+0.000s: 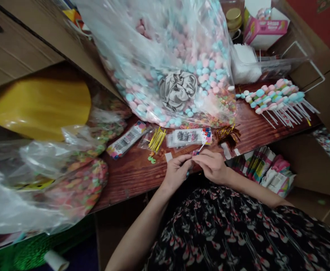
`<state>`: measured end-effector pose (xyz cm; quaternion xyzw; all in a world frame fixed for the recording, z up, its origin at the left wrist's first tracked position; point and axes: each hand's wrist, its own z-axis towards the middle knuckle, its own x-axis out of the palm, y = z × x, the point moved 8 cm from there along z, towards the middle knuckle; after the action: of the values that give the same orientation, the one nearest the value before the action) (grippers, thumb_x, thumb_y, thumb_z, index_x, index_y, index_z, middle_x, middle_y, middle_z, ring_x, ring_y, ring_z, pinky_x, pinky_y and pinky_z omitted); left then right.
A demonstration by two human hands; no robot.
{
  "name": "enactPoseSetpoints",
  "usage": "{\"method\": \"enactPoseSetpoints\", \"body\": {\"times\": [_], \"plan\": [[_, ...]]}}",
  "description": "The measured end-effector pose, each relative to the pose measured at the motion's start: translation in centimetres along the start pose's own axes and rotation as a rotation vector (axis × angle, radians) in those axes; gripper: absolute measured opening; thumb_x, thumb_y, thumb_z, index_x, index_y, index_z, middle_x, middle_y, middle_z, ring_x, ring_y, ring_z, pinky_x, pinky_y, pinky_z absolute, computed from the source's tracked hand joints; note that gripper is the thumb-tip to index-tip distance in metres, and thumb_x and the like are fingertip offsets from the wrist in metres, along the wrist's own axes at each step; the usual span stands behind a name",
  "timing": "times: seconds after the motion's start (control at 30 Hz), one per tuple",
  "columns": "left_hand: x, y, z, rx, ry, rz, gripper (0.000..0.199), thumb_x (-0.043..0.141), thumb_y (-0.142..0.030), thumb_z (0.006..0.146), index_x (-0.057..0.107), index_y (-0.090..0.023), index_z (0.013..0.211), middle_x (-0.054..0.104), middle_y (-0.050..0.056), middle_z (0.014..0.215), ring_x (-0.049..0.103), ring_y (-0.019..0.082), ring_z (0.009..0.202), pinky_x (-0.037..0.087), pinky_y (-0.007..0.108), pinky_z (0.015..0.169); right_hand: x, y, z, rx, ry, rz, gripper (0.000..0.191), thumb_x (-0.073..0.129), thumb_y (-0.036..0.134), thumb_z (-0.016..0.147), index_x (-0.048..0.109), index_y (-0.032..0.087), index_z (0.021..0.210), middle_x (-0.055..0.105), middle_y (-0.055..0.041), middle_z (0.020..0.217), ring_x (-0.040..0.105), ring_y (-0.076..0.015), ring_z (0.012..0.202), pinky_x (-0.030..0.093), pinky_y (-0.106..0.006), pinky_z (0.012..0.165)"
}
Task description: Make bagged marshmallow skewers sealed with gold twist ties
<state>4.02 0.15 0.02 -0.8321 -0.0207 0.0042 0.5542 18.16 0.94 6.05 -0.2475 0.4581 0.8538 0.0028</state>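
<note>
Both hands are closed in a tight pinch - the left hand [176, 173] and right hand [211, 166] grip a small white stick [201, 147] just above the wooden table [125, 180]; close fingertips keep it steady.

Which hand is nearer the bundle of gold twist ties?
The right hand is nearer, just down and left of the gold twist ties; the left hand lies farther left, past the right hand.
</note>
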Motion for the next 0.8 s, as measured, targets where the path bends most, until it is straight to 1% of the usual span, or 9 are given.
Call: {"method": "enactPoseSetpoints", "body": {"times": [0.07,0.13,0.23,0.33,0.47,0.53,0.63,0.7,0.8], "plan": [[0.4,-0.4,0.3,-0.001,0.007,-0.037,0.023,0.077,-0.035,0.067,0.077,-0.015,0.08,0.064,-0.001,0.061,0.053,0.009,0.055,0.044,0.02,0.053,0.5,-0.7,0.6,0.084,-0.04,0.092,0.024,0.046,0.018,0.093,0.069,0.018,0.098,0.068,-0.0064,0.085,0.062,-0.0133,0.076,0.05,-0.026,0.068],[0.2,-0.4,0.5,-0.038,-0.012,-0.089,0.025,0.077,-0.035,0.067,0.076,-0.015,0.082,0.062,-0.002,0.059,0.05,0.007,0.05,0.043,0.019,0.049,0.7,-2.4,0.8,0.243,-0.071,0.22,0.02,0.054,0.021,0.091,0.07,0.019,0.102,0.068,-0.003,0.079,0.062,-0.0121,0.069,0.051,-0.025,0.064],[-0.4,-0.2,0.4,-0.133,-0.007,-0.208,0.025,0.079,-0.035,0.066,0.074,-0.014,0.079,0.066,0.001,0.063,0.053,0.008,0.048,0.042,0.019,0.046,-0.1,-4.4,0.6,0.399,-0.118,0.335,0.02,0.059,0.024,0.088,0.069,0.02,0.104,0.066,0.002,0.069,0.06,-0.01,0.057,0.049,-0.024,0.058],[0.4,-0.2,0.1,-0.252,0.115,-0.337,0.024,0.078,-0.033,0.067,0.072,-0.013,0.077,0.069,0.005,0.069,0.056,0.01,0.048,0.042,0.019,0.043,-1.8,-4.7,0.9,0.34,-0.202,0.283,0.012,0.061,0.025,0.086,0.072,0.022,0.089,0.069,0.0005,0.07,0.063,-0.012,0.062,0.052,-0.027,0.064],[3.3,-0.8,-0.2,-0.325,0.287,-0.482,0.024,0.081,-0.029,0.064,0.072,-0.012,0.078,0.067,0.004,0.063,0.057,0.011,0.046,0.047,0.023,0.044,-2.3,-4.2,1.6,0.243,-0.306,0.276,0.012,0.063,0.026,0.084,0.074,0.025,0.08,0.075,-0.0022,0.081,0.069,-0.0187,0.084,0.055,-0.039,0.084],[4.0,-1.1,0.2,-0.295,0.264,-0.53,0.023,0.081,-0.028,0.063,0.073,-0.012,0.078,0.066,0.003,0.063,0.057,0.012,0.047,0.047,0.023,0.043,-1.8,-4.6,1.6,0.288,-0.385,0.37,0.01,0.065,0.028,0.082,0.073,0.025,0.078,0.075,-0.0031,0.084,0.068,-0.0203,0.091,0.053,-0.043,0.091],[3.7,-1.0,1.1,-0.232,0.14,-0.537,0.022,0.082,-0.025,0.062,0.074,-0.013,0.079,0.069,0.004,0.072,0.061,0.012,0.056,0.049,0.022,0.047,-1.0,-6.2,1.0,0.436,-0.497,0.6,0.006,0.07,0.028,0.078,0.074,0.024,0.08,0.074,-0.0047,0.095,0.067,-0.0194,0.094,0.053,-0.04,0.089],[3.0,-0.9,1.5,-0.203,0.085,-0.516,0.022,0.083,-0.025,0.062,0.074,-0.013,0.078,0.07,0.005,0.077,0.062,0.012,0.061,0.048,0.021,0.049,-0.6,-6.9,0.9,0.485,-0.481,0.731,0.006,0.072,0.027,0.075,0.074,0.023,0.08,0.073,-0.0044,0.098,0.067,-0.0176,0.092,0.054,-0.036,0.085],[1.8,-1.2,1.8,-0.171,0.06,-0.442,0.022,0.082,-0.028,0.062,0.076,-0.015,0.079,0.069,0.004,0.072,0.059,0.01,0.057,0.045,0.02,0.049,0.2,-7.3,1.3,0.542,-0.275,0.83,0.008,0.074,0.027,0.074,0.074,0.02,0.077,0.073,-0.0035,0.087,0.063,-0.0126,0.071,0.053,-0.027,0.065]]}}
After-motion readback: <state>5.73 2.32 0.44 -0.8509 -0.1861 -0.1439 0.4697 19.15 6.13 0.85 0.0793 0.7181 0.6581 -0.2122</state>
